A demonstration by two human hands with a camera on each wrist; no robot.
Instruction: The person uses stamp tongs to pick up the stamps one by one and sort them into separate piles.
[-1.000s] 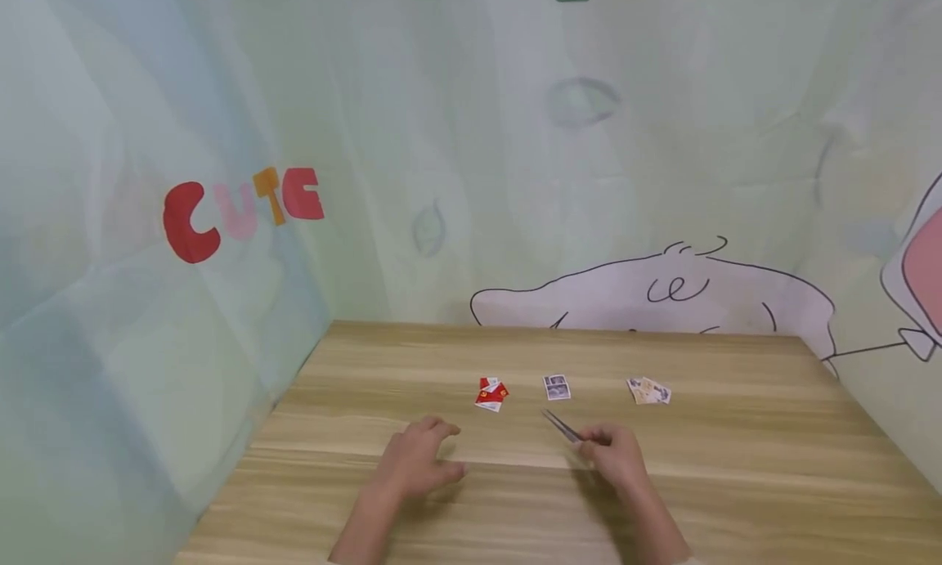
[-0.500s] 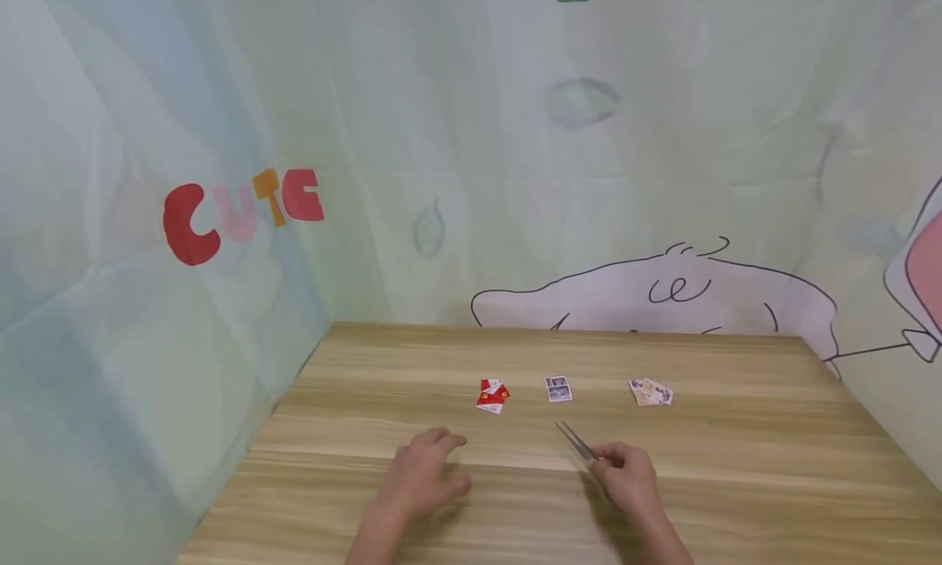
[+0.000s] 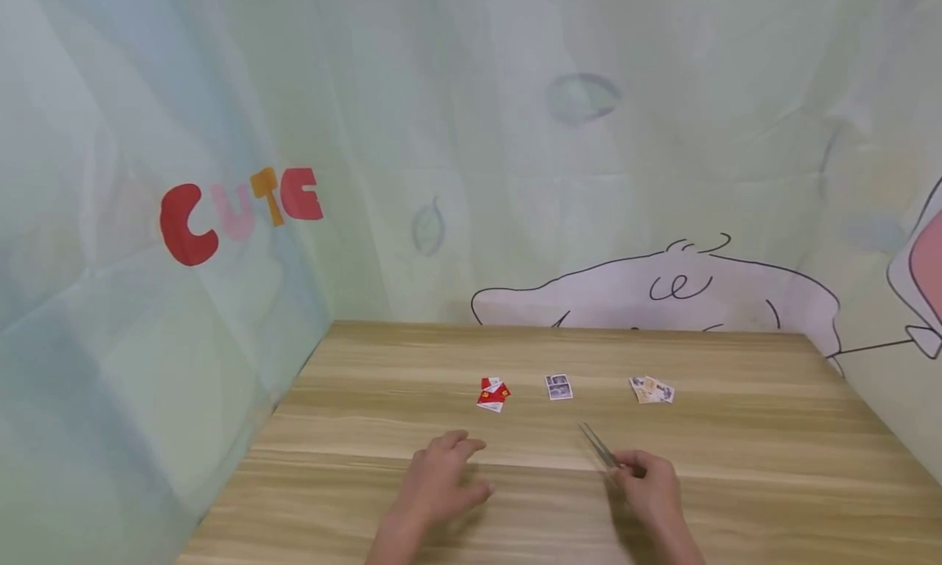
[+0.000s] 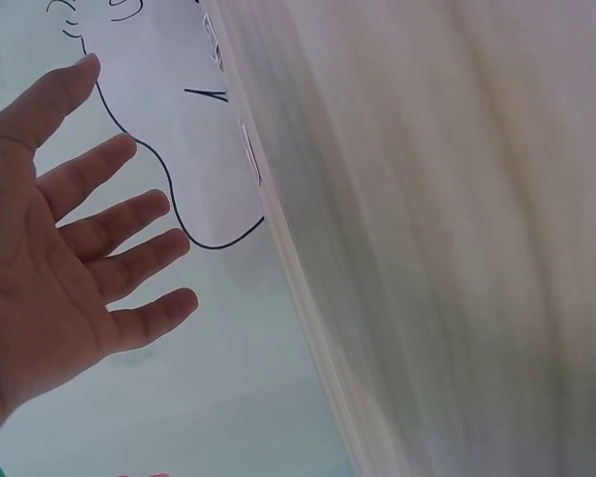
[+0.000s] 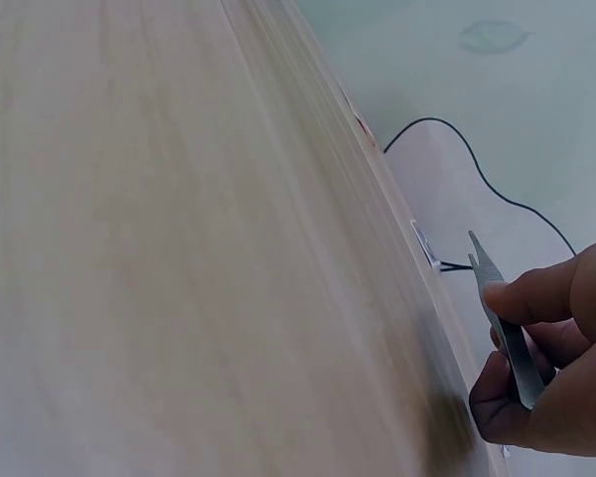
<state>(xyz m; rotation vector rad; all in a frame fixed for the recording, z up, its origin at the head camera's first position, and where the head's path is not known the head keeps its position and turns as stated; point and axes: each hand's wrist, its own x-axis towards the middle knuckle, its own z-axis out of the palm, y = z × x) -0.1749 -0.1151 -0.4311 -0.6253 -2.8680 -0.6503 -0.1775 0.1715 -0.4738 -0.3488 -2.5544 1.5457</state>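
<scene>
My right hand (image 3: 651,490) pinches a pair of metal tweezers (image 3: 599,446) whose tips point forward and left, slightly apart. In the right wrist view, thumb and fingers close round the tweezers (image 5: 507,333), and nothing shows between the tips. My left hand (image 3: 446,477) hovers over the table with its fingers spread; the left wrist view shows its palm (image 4: 40,268) bare. Beyond the hands lie three small groups of stamp-like paper pieces: a red and white pile (image 3: 493,395), a grey and white one (image 3: 559,387), and a beige overlapping pile (image 3: 652,390).
The wood-grain table (image 3: 353,434) reaches back to a pale green printed cloth (image 3: 471,140), which hangs behind it and along the left side. Coloured letters (image 3: 243,209) mark the left cloth.
Both hands have moved right and a little nearer to me, the tweezers travelling with the right hand. The paper piles stay where they were.
</scene>
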